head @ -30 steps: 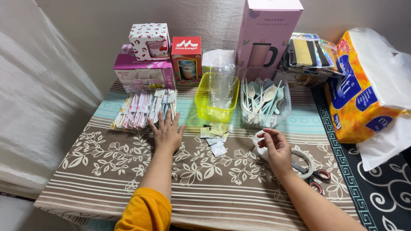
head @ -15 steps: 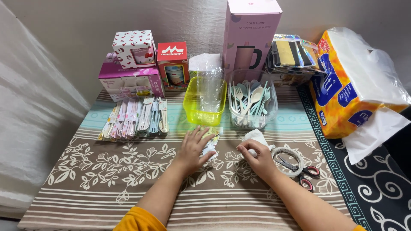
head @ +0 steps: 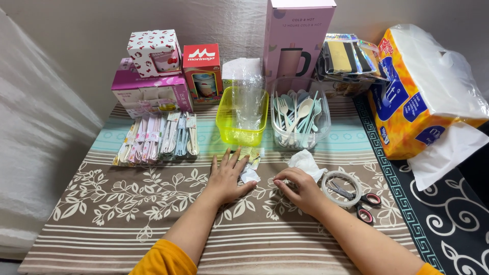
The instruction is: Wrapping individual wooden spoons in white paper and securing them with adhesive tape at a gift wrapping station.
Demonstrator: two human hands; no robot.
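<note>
While our left hand (head: 227, 178) lies flat, fingers spread, pinning small white paper slips (head: 249, 174), our right hand (head: 300, 188) pinches a crumpled white tissue (head: 307, 163) against the striped floral tablecloth (head: 127, 203).

Left hand (head: 227, 179) lies flat on small packets (head: 249, 162); right hand (head: 300, 189) pinches white tissue (head: 307, 164).

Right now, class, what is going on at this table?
A person in orange sleeves works at a patterned tablecloth. The left hand lies flat, fingers spread, on small paper slips. The right hand pinches something small beside a crumpled white tissue. A tape roll and scissors lie to the right; a clear tub of plastic cutlery stands behind.
</note>
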